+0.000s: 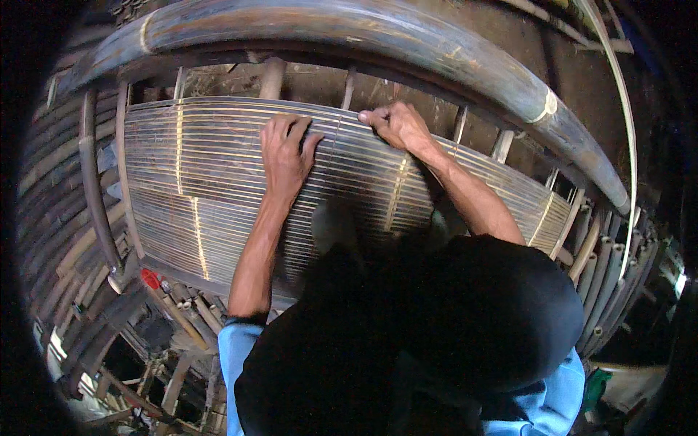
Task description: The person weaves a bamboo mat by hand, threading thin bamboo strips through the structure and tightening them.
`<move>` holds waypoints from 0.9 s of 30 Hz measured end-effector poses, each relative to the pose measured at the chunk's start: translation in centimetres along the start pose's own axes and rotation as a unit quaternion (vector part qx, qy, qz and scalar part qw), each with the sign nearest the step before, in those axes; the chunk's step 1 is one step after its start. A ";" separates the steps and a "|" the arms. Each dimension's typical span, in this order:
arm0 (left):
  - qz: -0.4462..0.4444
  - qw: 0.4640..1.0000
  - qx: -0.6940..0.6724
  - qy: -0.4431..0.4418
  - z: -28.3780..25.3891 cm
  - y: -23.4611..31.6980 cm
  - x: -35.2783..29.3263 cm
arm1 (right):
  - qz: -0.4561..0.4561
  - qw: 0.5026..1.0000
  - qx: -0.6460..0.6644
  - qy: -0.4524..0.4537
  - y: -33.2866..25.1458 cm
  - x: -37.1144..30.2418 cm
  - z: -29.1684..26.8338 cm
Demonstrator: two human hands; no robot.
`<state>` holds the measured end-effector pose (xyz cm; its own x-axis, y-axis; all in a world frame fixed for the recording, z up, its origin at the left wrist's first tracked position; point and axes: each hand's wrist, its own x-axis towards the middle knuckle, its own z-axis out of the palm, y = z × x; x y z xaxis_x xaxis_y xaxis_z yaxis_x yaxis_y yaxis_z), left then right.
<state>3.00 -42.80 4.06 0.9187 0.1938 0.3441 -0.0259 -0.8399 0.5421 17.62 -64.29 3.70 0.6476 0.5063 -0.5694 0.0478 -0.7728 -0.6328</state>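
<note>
A wide panel of thin bamboo slats (240, 174) lies before me, its slats running left to right with gaps between them. My left hand (286, 151) rests on its far half, fingers bent and apart, thumb held away from them; I see nothing in its grasp. To its right, my right hand (400, 125) is at the panel's far edge. Its thumb points left and its fingers are curled in; whatever they hold is hidden. A thin dark line (336, 138) crosses the slats between my hands. My body covers part of the near side.
A thick bamboo pole (327, 25) curves across the far side, beyond the panel. Stacked bamboo poles (54, 189) fill the left, and more bamboo lengths (618, 269) lean at the right. Near the panel's lower left corner is a small red object (150, 278).
</note>
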 end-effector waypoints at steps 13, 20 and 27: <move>-0.074 0.959 0.126 -0.243 -1.7 1.6 2.2 | -0.008 0.999 -0.013 0.048 -0.2 -0.2 0.6; -0.393 0.868 -0.154 -0.261 -19.4 -2.8 0.9 | -0.039 0.999 -0.002 0.023 0.9 0.2 0.6; -0.361 0.753 -0.500 0.228 -34.9 -8.7 -0.1 | -0.018 0.990 0.134 -0.029 1.9 2.0 0.5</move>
<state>-10.67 -17.83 26.05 0.6097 0.7633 -0.2136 -0.0777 0.3258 0.9422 18.61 -64.51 1.10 0.6033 0.5585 -0.5693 -0.1398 -0.6287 -0.7650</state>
